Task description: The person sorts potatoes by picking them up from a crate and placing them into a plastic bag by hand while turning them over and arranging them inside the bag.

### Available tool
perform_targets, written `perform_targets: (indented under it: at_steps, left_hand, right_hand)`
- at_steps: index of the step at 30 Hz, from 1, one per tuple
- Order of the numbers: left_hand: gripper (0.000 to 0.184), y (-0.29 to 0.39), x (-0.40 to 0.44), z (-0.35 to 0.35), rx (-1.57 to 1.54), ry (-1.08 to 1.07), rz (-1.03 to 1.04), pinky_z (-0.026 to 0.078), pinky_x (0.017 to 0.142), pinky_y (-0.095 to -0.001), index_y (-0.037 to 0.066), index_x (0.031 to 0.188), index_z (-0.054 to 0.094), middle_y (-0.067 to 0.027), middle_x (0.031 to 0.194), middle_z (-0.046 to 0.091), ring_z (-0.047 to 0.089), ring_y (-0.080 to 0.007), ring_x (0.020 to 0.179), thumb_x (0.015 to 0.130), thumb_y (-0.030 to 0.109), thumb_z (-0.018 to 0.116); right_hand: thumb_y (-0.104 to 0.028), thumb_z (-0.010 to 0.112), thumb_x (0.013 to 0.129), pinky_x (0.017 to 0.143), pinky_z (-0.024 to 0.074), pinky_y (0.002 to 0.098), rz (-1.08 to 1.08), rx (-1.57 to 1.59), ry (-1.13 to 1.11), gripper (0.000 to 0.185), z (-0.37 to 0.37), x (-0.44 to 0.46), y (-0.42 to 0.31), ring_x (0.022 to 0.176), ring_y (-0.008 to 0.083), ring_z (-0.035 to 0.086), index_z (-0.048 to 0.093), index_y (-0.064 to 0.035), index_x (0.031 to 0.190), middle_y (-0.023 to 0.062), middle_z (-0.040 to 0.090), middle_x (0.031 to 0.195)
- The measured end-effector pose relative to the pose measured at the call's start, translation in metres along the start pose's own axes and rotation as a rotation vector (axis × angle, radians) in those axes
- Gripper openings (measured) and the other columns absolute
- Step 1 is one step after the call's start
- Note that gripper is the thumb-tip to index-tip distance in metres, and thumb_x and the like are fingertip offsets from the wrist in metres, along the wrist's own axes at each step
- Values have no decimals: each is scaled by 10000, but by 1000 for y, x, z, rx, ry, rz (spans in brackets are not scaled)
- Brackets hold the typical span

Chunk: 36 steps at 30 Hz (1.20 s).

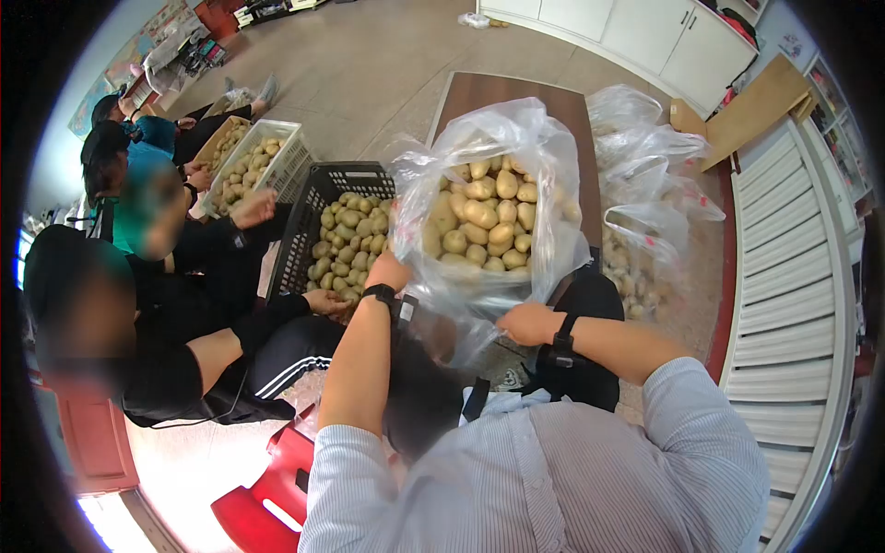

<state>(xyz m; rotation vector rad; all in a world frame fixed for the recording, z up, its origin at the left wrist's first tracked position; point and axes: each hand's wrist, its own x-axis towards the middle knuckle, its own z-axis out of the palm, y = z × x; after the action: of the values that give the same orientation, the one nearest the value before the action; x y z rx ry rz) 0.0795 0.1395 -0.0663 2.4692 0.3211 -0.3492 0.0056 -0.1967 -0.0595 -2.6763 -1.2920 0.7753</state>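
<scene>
A clear plastic bag (559, 235) full of potatoes (481, 214) stands open on a brown table (562, 103) in front of me. My left hand (389, 270) is closed at the bag's left side, by the black crate. My right hand (529, 323) is closed on the near right edge of the bag, its fingers pinching the plastic. The black crate (300, 226) left of the bag holds greenish-brown potatoes (350, 241).
Co-workers sit along the left; the nearest one's hand (327, 301) is at the black crate. Beyond is a white crate (288, 147) of potatoes. Filled plastic bags (645, 198) stand on the right, near a white radiator (784, 304). A red chair (267, 493) is at lower left.
</scene>
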Motion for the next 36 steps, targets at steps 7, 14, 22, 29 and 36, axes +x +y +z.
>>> perform_targets:
  at_steps: [7, 14, 22, 29, 36]
  left_hand:
    - [552, 17, -21, -10, -98, 162, -79, 479, 948, -452, -50, 1166, 583, -297, 1174, 624, 596, -436, 1107, 749, 295, 695]
    - [580, 62, -54, -19, -116, 597, 149, 444, 977, -471, -2, 1263, 512, -227, 1214, 551, 531, -411, 1151, 769, 239, 698]
    - [347, 66, -55, -9, -27, 412, 608, 431, 999, -446, 100, 1164, 625, -145, 1214, 605, 539, -374, 1144, 818, 117, 610]
    - [413, 34, -26, 14, 104, 312, 431, 416, 1032, -465, 128, 1221, 615, -163, 1309, 569, 528, -361, 1205, 811, 177, 614]
    - [633, 18, -13, 2, -173, 182, 188, 411, 1046, -458, 129, 1366, 488, -201, 1352, 533, 505, -407, 1237, 774, 269, 662]
  right_hand:
    - [-413, 644, 844, 861, 511, 480, 10, 191, 32, 467, -34, -11, -21, 1041, 393, 621, 626, -65, 1155, 180, 637, 1136]
    - [-293, 699, 828, 879, 492, 480, 248, 246, 550, 499, -65, 14, -28, 1073, 402, 599, 511, -35, 1212, 202, 587, 1183]
    - [-187, 616, 842, 732, 507, 512, 310, 112, 389, 281, -33, 43, -26, 879, 388, 650, 573, -96, 1104, 181, 651, 956]
    - [-201, 558, 878, 719, 497, 521, 191, 147, 477, 170, -34, 40, -38, 846, 403, 632, 587, -92, 1004, 180, 639, 893]
    - [-214, 562, 841, 677, 525, 506, 166, 21, 395, 179, -12, 38, -22, 789, 378, 671, 676, -82, 804, 176, 683, 815]
